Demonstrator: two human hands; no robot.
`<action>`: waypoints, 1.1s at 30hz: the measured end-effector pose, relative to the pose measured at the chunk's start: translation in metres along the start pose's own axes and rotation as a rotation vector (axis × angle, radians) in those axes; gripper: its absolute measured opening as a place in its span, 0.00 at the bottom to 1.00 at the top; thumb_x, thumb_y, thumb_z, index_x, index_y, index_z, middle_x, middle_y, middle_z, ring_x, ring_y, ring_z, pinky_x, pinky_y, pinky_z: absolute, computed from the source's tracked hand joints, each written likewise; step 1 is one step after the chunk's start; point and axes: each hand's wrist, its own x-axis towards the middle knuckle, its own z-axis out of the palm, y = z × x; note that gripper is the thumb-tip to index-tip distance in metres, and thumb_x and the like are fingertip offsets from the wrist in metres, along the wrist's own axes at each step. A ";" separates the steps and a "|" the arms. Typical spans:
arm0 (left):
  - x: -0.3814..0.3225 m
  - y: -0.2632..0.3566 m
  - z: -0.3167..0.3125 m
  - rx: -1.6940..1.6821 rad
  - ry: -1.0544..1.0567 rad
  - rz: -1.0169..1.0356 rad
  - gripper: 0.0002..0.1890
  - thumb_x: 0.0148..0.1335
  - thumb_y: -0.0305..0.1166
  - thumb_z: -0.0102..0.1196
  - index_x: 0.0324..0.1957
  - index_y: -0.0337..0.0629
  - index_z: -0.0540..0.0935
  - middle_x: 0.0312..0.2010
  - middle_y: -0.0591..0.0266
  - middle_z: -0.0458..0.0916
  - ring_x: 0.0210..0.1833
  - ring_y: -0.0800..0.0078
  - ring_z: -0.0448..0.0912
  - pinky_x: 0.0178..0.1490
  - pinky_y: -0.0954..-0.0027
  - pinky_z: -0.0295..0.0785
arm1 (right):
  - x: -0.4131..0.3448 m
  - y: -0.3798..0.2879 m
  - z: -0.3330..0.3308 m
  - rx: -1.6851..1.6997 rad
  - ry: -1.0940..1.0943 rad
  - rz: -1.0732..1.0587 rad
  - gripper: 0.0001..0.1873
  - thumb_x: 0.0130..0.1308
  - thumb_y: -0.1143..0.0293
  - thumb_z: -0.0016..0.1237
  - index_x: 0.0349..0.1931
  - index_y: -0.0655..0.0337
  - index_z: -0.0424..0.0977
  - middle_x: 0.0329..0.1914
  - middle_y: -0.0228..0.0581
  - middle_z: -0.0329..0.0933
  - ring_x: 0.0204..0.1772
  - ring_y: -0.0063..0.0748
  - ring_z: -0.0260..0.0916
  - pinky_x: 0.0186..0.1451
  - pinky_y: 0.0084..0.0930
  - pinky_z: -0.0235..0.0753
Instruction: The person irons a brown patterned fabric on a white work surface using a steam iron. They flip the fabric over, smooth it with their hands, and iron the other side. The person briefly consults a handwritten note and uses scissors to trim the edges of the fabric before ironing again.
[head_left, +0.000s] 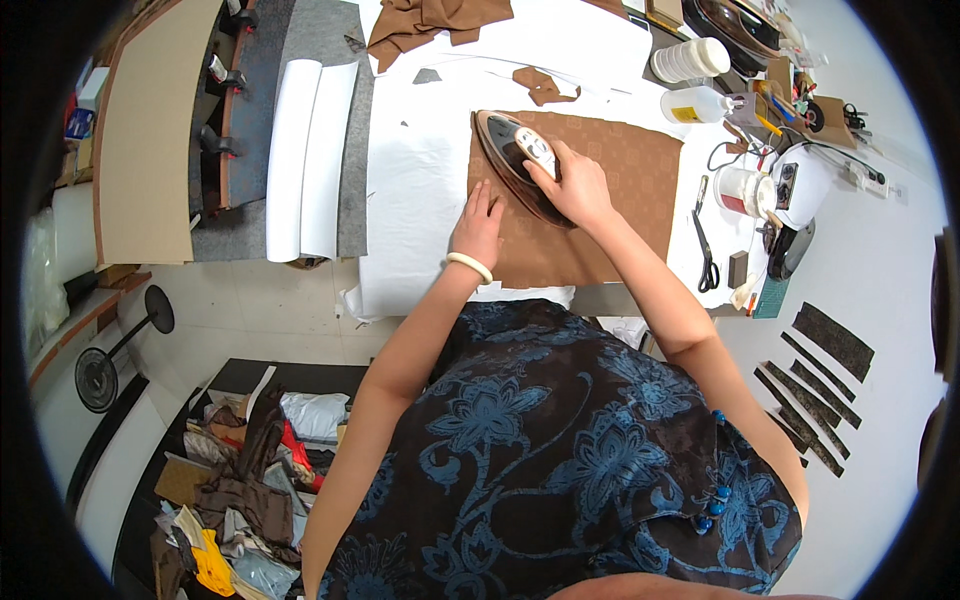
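Note:
A brown patterned fabric piece (607, 161) lies flat on a white-covered table (416, 217). My right hand (577, 184) grips the handle of a clothes iron (501, 146). The iron rests on the fabric, its narrow tip by the far left corner; its soleplate is hidden beneath it. My left hand (480, 217) is laid on the fabric's left edge, fingers spread a little and holding nothing. A pale bangle (470, 266) circles that wrist.
Right of the fabric lie black scissors (703, 255), a white tub (742, 191) and plastic bottles (694, 103). Brown fabric scraps (546, 85) and crumpled brown cloth (435, 26) lie beyond. A white paper roll (292, 161) is to the left. A bin of cloth scraps (244, 480) stands below.

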 end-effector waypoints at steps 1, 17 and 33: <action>-0.001 0.000 0.000 -0.012 0.007 -0.003 0.37 0.51 0.25 0.72 0.65 0.37 0.74 0.79 0.43 0.56 0.82 0.48 0.55 0.80 0.58 0.62 | -0.004 -0.002 -0.003 -0.012 -0.034 0.028 0.23 0.69 0.52 0.59 0.52 0.63 0.78 0.37 0.56 0.85 0.39 0.58 0.84 0.43 0.48 0.82; -0.030 -0.005 0.021 -0.105 0.184 -0.026 0.29 0.56 0.22 0.65 0.62 0.30 0.76 0.73 0.39 0.64 0.78 0.42 0.61 0.79 0.52 0.63 | -0.013 -0.019 0.016 -0.155 -0.121 0.086 0.22 0.73 0.53 0.54 0.39 0.69 0.71 0.26 0.59 0.82 0.31 0.61 0.83 0.34 0.51 0.84; -0.048 -0.027 0.028 -0.204 0.481 -0.162 0.20 0.59 0.22 0.55 0.55 0.34 0.81 0.64 0.45 0.74 0.70 0.46 0.69 0.74 0.50 0.67 | -0.020 -0.061 0.043 -0.182 -0.125 0.301 0.24 0.76 0.52 0.49 0.40 0.71 0.69 0.26 0.63 0.82 0.32 0.65 0.84 0.35 0.52 0.85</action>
